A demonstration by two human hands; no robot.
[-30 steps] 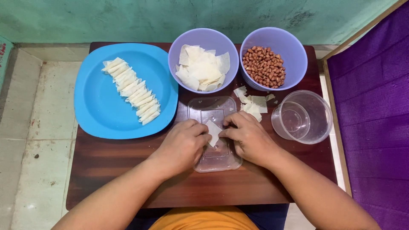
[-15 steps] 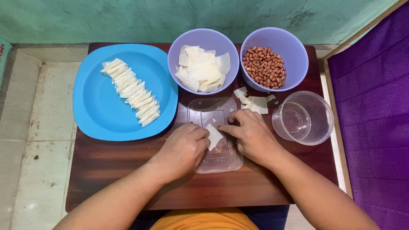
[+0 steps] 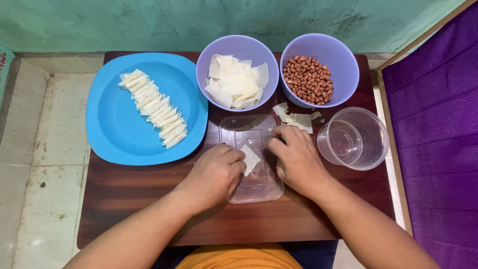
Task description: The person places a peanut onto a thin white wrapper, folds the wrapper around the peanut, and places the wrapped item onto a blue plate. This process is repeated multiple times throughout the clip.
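Centrally: left hand (image 3: 215, 174) fingers pinch wrapper (image 3: 250, 159) | right hand (image 3: 297, 159) curled, pressing lid (image 3: 251, 158) | bench (image 3: 124, 194)

person, seen from above by the head camera. two forearms in view, both bare from the bottom edge of the frame up to the wrists; no sleeves, cuffs or gloves show. left hand (image 3: 215, 174): bare, no ring, no watch, no band at the wrist. right hand (image 3: 297, 160): bare, likewise without ring, watch or band. fingernails short where they show, unpainted as far as can be told. torso: an orange garment (image 3: 239, 258), plain, only its upper curve visible at the bottom edge. beside and below it, dark blue cloth (image 3: 311, 247), seemingly legwear, partly hidden. no markings or print visible on either garment.
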